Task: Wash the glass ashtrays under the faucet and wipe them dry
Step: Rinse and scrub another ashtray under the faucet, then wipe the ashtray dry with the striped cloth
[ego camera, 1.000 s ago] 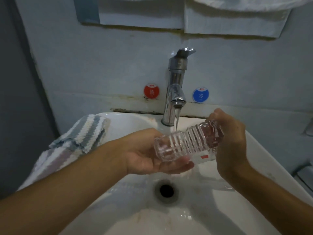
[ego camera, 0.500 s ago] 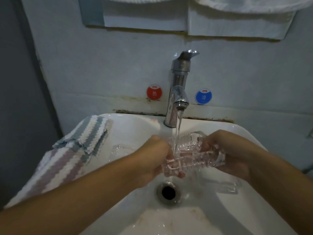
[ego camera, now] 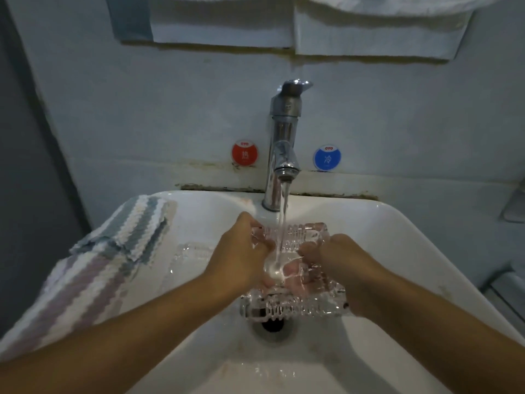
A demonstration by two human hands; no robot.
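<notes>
Water (ego camera: 284,211) runs from the faucet (ego camera: 284,137) into a glass ashtray (ego camera: 295,280) that I see held level over the sink (ego camera: 397,228), above the drain (ego camera: 272,325). Left hand (ego camera: 241,257) grips its left edge, fingers curled round the rim; right hand (ego camera: 338,260) grips the right edge the same way. A second ashtray (ego camera: 190,251) lies in the basin to the left, near a striped towel (ego camera: 108,257) draped over the sink's rim.

Dim bluish light, wide-angle edge warp
</notes>
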